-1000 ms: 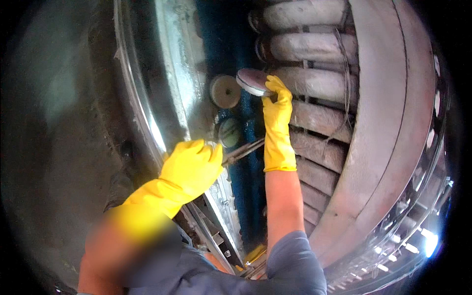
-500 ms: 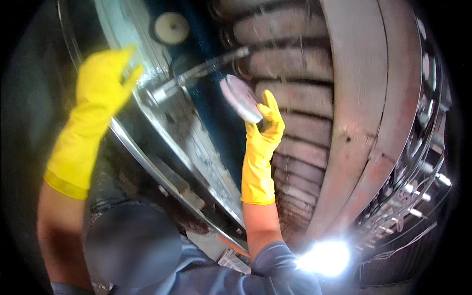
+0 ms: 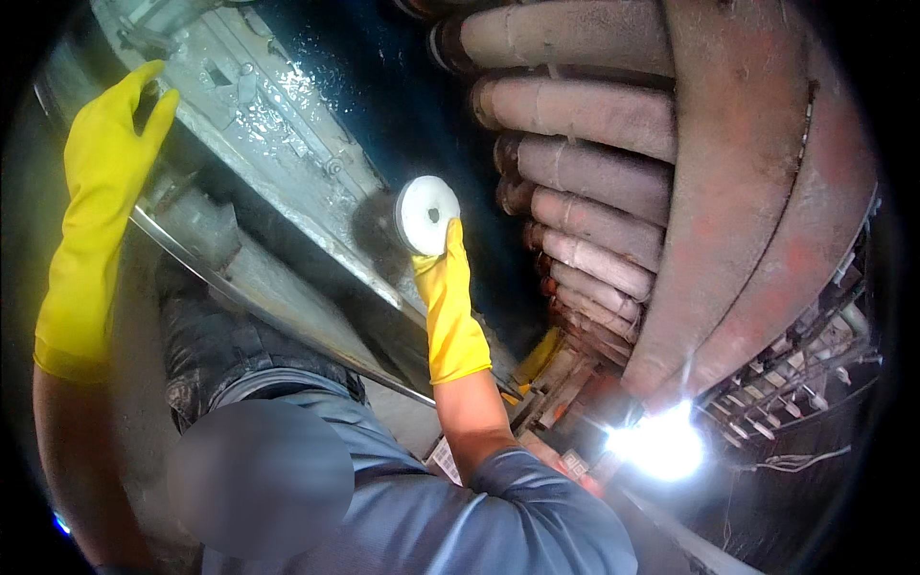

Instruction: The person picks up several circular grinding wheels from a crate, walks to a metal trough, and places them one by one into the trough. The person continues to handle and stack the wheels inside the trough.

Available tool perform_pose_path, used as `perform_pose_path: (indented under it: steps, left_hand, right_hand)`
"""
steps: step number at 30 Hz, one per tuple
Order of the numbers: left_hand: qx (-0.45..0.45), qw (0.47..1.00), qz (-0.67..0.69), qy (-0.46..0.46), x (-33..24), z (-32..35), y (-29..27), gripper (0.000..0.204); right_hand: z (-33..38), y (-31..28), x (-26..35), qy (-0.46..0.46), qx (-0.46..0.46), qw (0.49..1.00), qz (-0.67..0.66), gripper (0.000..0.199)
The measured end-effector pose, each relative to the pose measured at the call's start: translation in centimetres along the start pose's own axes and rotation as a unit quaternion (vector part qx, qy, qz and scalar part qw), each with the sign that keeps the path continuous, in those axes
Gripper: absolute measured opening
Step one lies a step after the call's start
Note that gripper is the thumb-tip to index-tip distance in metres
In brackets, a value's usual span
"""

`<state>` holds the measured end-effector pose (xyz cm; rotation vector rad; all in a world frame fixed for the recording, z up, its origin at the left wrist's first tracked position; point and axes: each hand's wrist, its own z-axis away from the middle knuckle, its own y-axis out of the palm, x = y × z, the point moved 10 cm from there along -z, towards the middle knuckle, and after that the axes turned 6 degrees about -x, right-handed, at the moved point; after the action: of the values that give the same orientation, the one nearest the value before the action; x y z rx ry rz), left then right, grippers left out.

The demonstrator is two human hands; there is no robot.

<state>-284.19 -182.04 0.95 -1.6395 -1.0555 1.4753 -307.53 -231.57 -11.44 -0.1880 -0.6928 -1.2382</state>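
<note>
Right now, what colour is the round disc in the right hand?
White on the visible face; the head view shows the disc best.

Carrier: a grey metal ledge [image 3: 268, 165], running slantwise from upper left down toward the middle. Surface looks wet; bright glints [image 3: 278, 110] bunch on its upper half, on the side toward the dark blue area. On it: a bolt [image 3: 333, 166] near that same side, lower down; a small fitting [image 3: 247, 86] farther up; a dark square hole [image 3: 218, 73] just left of the fitting. Seam lines run lengthwise. More metalwork [image 3: 149, 36] sits at the top-left end, too dim to name. Dark rounded patch [image 3: 372, 216] on the lower part; shadow or stain, can't tell. Lower end narrows out of clear sight.
</note>
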Motion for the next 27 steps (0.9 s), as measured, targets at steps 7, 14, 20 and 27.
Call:
perform_pose_path:
  steps: [7, 14, 20, 27]
  left_hand:
    - [0.009, 0.998, -0.055, -0.022, 0.5, -0.4, 0.5, 0.045]
    - [0.024, 0.996, -0.062, -0.057, 0.5, -0.8, 1.3, 0.044]
    - [0.031, 0.994, -0.087, -0.054, 3.8, -0.3, 2.5, 0.045]
    - [0.036, 0.995, -0.073, -0.061, 3.1, -0.8, 2.5, 0.045]
  right_hand:
    - [-9.1, 1.5, -0.7, 0.054, 0.086, 0.994, -0.051, 0.052]
    - [-21.9, 6.4, -0.7, -0.082, 0.15, 0.978, 0.119, 0.064]
    - [-22.8, 8.6, 1.9, -0.267, 0.077, 0.926, 0.255, 0.074]
    - [-23.3, 15.4, 2.8, -0.008, 0.136, 0.96, -0.244, 0.063]
